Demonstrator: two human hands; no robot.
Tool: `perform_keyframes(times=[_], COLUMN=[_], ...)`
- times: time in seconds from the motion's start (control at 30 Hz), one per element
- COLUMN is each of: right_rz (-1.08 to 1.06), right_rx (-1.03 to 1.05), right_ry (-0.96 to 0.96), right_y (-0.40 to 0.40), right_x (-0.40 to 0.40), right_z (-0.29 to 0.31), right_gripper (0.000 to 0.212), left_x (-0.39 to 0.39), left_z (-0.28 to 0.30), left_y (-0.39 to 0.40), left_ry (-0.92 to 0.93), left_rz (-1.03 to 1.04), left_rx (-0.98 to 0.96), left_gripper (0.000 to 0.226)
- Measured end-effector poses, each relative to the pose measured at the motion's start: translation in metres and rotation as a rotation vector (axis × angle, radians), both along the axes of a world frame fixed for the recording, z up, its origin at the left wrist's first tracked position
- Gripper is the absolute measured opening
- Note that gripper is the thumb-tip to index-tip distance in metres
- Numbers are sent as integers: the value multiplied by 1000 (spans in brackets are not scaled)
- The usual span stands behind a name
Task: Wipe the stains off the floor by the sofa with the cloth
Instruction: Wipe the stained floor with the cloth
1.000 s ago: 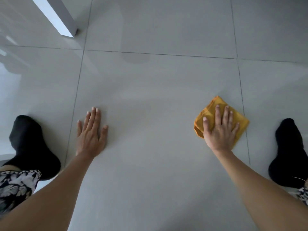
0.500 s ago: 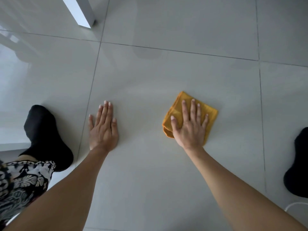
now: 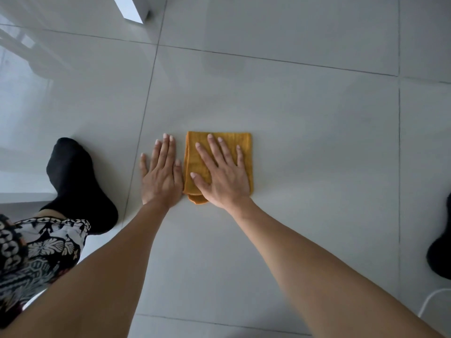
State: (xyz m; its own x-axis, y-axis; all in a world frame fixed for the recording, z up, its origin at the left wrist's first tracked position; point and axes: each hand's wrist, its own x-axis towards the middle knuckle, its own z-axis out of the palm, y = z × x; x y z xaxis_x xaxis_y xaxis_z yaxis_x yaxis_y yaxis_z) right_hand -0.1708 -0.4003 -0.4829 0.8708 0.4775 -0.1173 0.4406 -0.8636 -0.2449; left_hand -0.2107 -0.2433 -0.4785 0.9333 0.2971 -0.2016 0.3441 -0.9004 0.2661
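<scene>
A folded orange cloth (image 3: pixel 244 147) lies flat on the pale grey tiled floor (image 3: pixel 317 142) in the middle of the view. My right hand (image 3: pixel 220 174) presses down on it with the palm and fingers spread. My left hand (image 3: pixel 161 176) rests flat on the bare tile just left of the cloth, its edge almost touching the cloth. No distinct stain shows on the glossy tile around the cloth.
My left foot in a black sock (image 3: pixel 78 186) stands at the left, with patterned black-and-white clothing (image 3: pixel 36 259) below it. The other black sock (image 3: pixel 441 252) is at the right edge. A white furniture leg (image 3: pixel 133 9) stands at the top. A white cable (image 3: pixel 432 301) curves at the lower right.
My right hand has slid the cloth leftward across the tile until it lies beside my left hand. The cloth has turned square to the view. The left hand stayed planted.
</scene>
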Motion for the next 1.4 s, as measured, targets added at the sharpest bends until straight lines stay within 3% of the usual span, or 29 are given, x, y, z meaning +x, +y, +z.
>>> perform_keyframes(times=[0.1, 0.27, 0.6, 0.83, 1.03, 1.4], right_rz=[89, 9, -473, -674, -490, 62], right_rx=[28, 28, -131, -116, -124, -22], right_ry=[-16, -52, -14, 47, 62, 72], right_y=[-21, -83, -229, -207, -151, -85], right_x=[-10, -22, -47, -111, -114, -96], right_z=[0, -1, 2, 9, 7, 4], right_gripper=[69, 69, 72, 74, 73, 71], left_x=[1, -23, -78, -78, -78, -73], left_z=[1, 3, 2, 2, 3, 12], left_y=[0, -10, -29, -32, -33, -33], left_ry=[3, 20, 38, 39, 30, 24], left_rz=[-8, -35, -58, -38, -35, -40], left_rx=[-31, -65, -27, -18, -28, -145], left_gripper=[55, 56, 60, 60, 60, 58])
